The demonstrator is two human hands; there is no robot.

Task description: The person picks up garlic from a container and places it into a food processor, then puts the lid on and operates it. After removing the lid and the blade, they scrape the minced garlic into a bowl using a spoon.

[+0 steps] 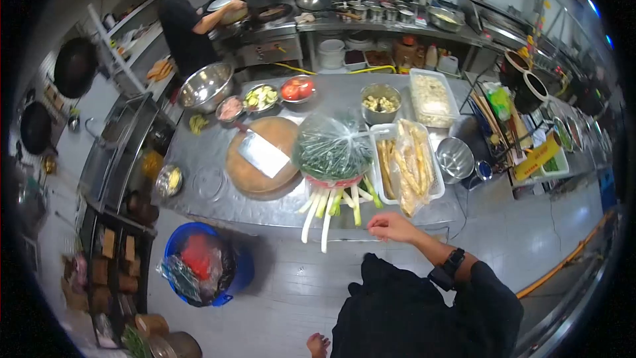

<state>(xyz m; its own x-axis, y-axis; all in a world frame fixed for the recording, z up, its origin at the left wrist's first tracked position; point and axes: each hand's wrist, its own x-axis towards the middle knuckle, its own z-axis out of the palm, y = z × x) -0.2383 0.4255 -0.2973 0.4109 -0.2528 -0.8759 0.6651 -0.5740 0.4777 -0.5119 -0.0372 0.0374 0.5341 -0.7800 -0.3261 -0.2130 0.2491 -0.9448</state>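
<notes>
My right hand (pixel 392 227) is held out over the near edge of the steel table (pixel 225 209), its fingers loosely bent with nothing visible in them. Just beyond it are the white ends of several scallions (pixel 324 209), poking over the edge. A clear plastic bag of leafy greens (pixel 334 149) sits behind and above them. To the right stands a white basket (pixel 434 182) with long yellowish, stick-like food in a plastic bag (pixel 411 169). Low by my body hangs my left hand (pixel 318 343), only partly in view, fingers slightly curled and apart, touching no object I can see.
A cleaver (pixel 264 154) lies on a round wooden chopping board (pixel 242 176). Around it are bowls of tomatoes (pixel 297 89), sliced vegetables (pixel 261 97) and pink meat (pixel 230 109). A blue bin (pixel 242 272) stands on the floor. Across the table, a person (pixel 189 30) handles a pot.
</notes>
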